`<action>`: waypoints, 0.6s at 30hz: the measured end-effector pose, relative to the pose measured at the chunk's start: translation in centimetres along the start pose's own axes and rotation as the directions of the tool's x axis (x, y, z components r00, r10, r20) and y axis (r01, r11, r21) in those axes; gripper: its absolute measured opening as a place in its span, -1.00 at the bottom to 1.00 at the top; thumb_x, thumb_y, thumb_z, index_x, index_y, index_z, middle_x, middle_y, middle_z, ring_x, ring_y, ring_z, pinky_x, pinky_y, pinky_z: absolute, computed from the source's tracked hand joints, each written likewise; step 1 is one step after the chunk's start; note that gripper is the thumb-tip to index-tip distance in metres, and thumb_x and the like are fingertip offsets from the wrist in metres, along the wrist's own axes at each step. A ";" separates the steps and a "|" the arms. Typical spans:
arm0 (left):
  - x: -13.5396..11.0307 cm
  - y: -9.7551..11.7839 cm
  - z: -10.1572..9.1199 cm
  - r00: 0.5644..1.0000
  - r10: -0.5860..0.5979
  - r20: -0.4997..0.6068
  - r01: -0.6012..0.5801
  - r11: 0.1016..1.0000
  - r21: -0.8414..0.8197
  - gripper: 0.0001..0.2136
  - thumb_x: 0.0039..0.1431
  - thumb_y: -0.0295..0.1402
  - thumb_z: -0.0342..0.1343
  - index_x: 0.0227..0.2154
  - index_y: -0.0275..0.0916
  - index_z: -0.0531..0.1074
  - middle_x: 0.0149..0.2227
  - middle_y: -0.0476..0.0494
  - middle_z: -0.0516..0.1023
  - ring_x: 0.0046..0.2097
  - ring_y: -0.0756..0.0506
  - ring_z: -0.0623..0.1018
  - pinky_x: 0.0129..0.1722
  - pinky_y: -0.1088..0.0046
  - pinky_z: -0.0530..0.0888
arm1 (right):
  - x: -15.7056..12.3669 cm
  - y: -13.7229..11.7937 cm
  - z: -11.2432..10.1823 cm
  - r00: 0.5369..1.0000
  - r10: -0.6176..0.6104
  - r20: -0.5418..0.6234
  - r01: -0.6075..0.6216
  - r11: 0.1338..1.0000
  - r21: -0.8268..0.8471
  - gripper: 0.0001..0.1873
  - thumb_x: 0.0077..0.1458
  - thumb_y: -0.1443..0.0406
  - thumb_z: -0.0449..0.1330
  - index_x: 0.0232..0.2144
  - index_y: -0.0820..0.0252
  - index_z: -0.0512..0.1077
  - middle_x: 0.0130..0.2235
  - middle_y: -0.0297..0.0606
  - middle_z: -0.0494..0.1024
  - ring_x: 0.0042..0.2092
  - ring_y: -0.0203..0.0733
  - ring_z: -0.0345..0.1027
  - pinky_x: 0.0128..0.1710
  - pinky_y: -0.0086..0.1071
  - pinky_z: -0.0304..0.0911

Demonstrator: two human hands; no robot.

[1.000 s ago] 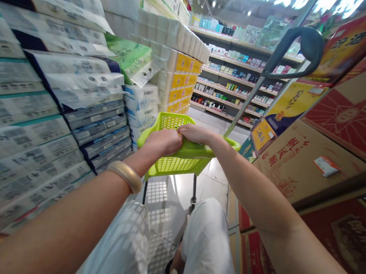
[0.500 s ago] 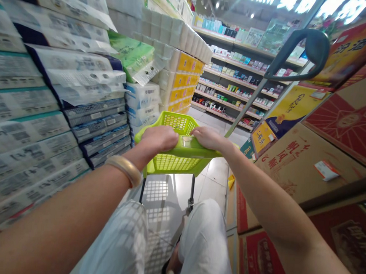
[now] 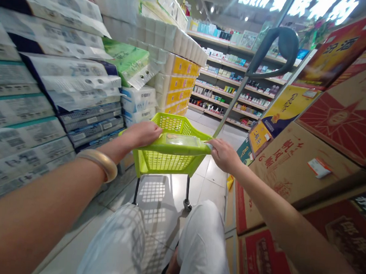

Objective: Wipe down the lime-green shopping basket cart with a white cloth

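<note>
The cart stands on the floor ahead of the person's knees, between stacked packs and boxes. The left hand clenches its fingers on the left of the handle; the right hand grasps the right end, its fingertips hard to make out.

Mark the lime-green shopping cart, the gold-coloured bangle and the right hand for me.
Lime-green shopping cart point(image 3: 171, 163): head view, on the mesh panel below the handle.
Gold-coloured bangle point(image 3: 101, 162): head view, on its outer band.
Right hand point(image 3: 225, 154): head view, on the back of the hand.
</note>
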State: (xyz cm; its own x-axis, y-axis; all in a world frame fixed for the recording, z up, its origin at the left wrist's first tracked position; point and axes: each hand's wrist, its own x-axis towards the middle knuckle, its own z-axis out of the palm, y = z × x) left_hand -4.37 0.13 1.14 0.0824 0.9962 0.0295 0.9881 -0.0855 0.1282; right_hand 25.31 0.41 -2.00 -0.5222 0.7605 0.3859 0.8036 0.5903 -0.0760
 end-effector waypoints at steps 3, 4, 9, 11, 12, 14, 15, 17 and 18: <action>-0.5 -0.3 -0.4 0.999 0.021 -0.045 -0.019 0.999 0.039 -0.57 0.18 -0.26 -0.27 -0.31 -0.23 0.55 -0.20 -0.23 0.63 -0.17 -0.21 0.56 -0.30 0.39 0.35 | -0.7 0.3 0.5 0.997 -0.004 -0.071 0.004 1.000 0.005 -0.61 0.12 0.42 -0.07 -0.08 0.22 0.43 -0.11 -0.10 0.54 -0.08 -0.03 0.33 -0.03 -0.21 0.21; -0.7 -0.4 -0.5 0.998 0.027 -0.059 -0.022 0.997 0.071 -0.57 0.19 -0.26 -0.28 -0.32 -0.22 0.55 -0.21 -0.21 0.63 -0.17 -0.19 0.55 -0.31 0.40 0.34 | -0.8 0.1 0.7 0.995 0.000 -0.096 0.001 1.000 0.011 -0.62 0.12 0.42 -0.07 -0.08 0.22 0.43 -0.11 -0.09 0.53 -0.08 -0.03 0.32 -0.03 -0.20 0.20; -1.9 -1.4 -1.0 0.990 0.092 -0.105 -0.064 0.968 0.243 -0.53 0.29 -0.22 -0.33 -0.32 -0.24 0.51 -0.17 -0.21 0.62 -0.16 -0.15 0.52 -0.20 0.41 0.32 | -1.5 -2.5 1.5 0.987 -0.004 -0.158 0.012 0.999 0.049 -0.63 0.14 0.42 -0.04 -0.04 0.25 0.42 -0.09 -0.04 0.50 -0.04 0.02 0.28 0.03 -0.13 0.15; -2.2 -2.2 -1.3 0.985 0.102 -0.139 -0.056 0.952 0.302 -0.55 0.31 -0.23 -0.32 -0.29 -0.26 0.50 -0.12 -0.21 0.60 -0.10 -0.15 0.49 -0.07 0.37 0.28 | -1.8 -3.7 1.6 0.984 -0.025 -0.176 0.039 0.996 0.078 -0.61 0.16 0.41 -0.03 0.00 0.23 0.41 -0.08 -0.05 0.50 -0.02 0.01 0.27 0.04 -0.12 0.15; -2.3 -2.7 -1.5 0.982 0.092 -0.163 -0.033 0.942 0.333 -0.56 0.31 -0.24 -0.31 -0.24 -0.26 0.50 -0.10 -0.20 0.59 -0.06 -0.14 0.47 -0.01 0.35 0.26 | -2.0 -4.1 1.7 0.981 -0.045 -0.188 0.065 0.993 0.099 -0.60 0.17 0.41 -0.03 0.02 0.22 0.39 -0.06 -0.06 0.49 -0.01 0.01 0.27 0.05 -0.12 0.15; -2.6 -3.5 -1.7 0.974 0.046 -0.224 0.041 0.929 0.369 -0.58 0.32 -0.26 -0.30 -0.09 -0.23 0.47 -0.02 -0.18 0.56 -0.01 -0.14 0.44 0.04 0.33 0.23 | -2.2 -4.9 1.9 0.970 -0.098 -0.222 0.134 0.979 0.155 -0.59 0.19 0.41 -0.02 0.07 0.20 0.37 -0.03 -0.07 0.48 0.03 0.00 0.26 0.09 -0.12 0.16; -2.8 -3.8 -1.8 0.968 0.011 -0.252 0.083 0.929 0.360 -0.57 0.32 -0.26 -0.29 0.00 -0.23 0.43 0.02 -0.20 0.53 0.00 -0.15 0.44 0.04 0.32 0.23 | -2.3 -5.2 2.0 0.963 -0.125 -0.241 0.171 0.968 0.185 -0.58 0.20 0.40 -0.03 0.08 0.20 0.35 -0.01 -0.07 0.47 0.05 -0.01 0.25 0.10 -0.11 0.16; -3.1 -3.8 -1.8 0.957 -0.033 -0.288 0.123 0.946 0.300 -0.55 0.31 -0.26 -0.28 0.11 -0.26 0.35 0.07 -0.26 0.48 0.01 -0.18 0.44 0.03 0.29 0.27 | -2.3 -5.8 2.2 0.948 -0.162 -0.274 0.230 0.943 0.239 -0.59 0.23 0.39 -0.04 0.09 0.22 0.34 0.02 -0.05 0.47 0.06 -0.02 0.26 0.12 -0.12 0.17; -3.1 -3.4 -1.7 0.954 -0.027 -0.299 0.109 0.959 0.261 -0.54 0.30 -0.27 -0.26 0.13 -0.29 0.34 0.08 -0.30 0.46 0.02 -0.19 0.45 0.04 0.28 0.28 | -2.2 -6.0 2.3 0.944 -0.169 -0.285 0.246 0.932 0.264 -0.61 0.25 0.38 -0.05 0.09 0.24 0.34 0.02 -0.05 0.47 0.05 -0.03 0.27 0.12 -0.12 0.18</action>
State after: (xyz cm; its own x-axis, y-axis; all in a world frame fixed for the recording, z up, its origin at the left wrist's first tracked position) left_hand -8.24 -2.74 2.33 0.0129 0.9470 0.3211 0.9907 0.0313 -0.1322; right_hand 20.99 -4.19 -4.49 -0.5466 0.5409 0.6392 0.5451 0.8093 -0.2188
